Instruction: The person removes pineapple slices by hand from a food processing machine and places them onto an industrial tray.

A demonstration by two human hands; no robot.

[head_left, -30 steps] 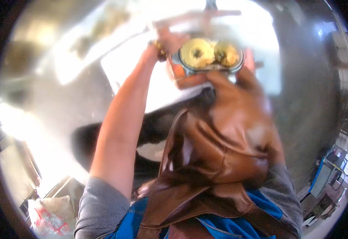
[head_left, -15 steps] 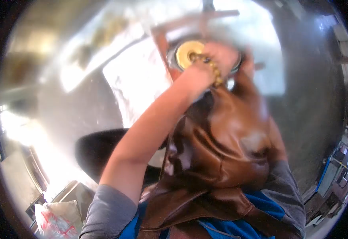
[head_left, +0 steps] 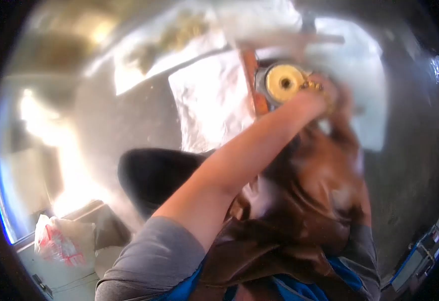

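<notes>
A round yellow disc (head_left: 275,88) with a dark hole in its middle sits in a dark, rounded surround near the top of the view. At its right edge is my left hand (head_left: 326,86), a beaded bracelet at the wrist; motion smears its fingers. Close beside it on the right, my right hand (head_left: 346,103) is blurred too, and brown material hides most of its forearm. Shiny brown leather-like material (head_left: 325,175) covers my lap and rises towards both hands. What either hand grips cannot be made out.
A reddish-brown frame (head_left: 250,75) borders the disc on the left. Left of it lies a bright, crinkled white sheet (head_left: 209,95) on the grey floor (head_left: 144,120). My bent dark-clad knee (head_left: 154,175) is nearby. A white plastic bag (head_left: 61,241) stands at lower left.
The view has shifted, so the disc and frame appear farther right and lower. My left hand has moved off the disc's face to its right edge, uncovering more of it.
</notes>
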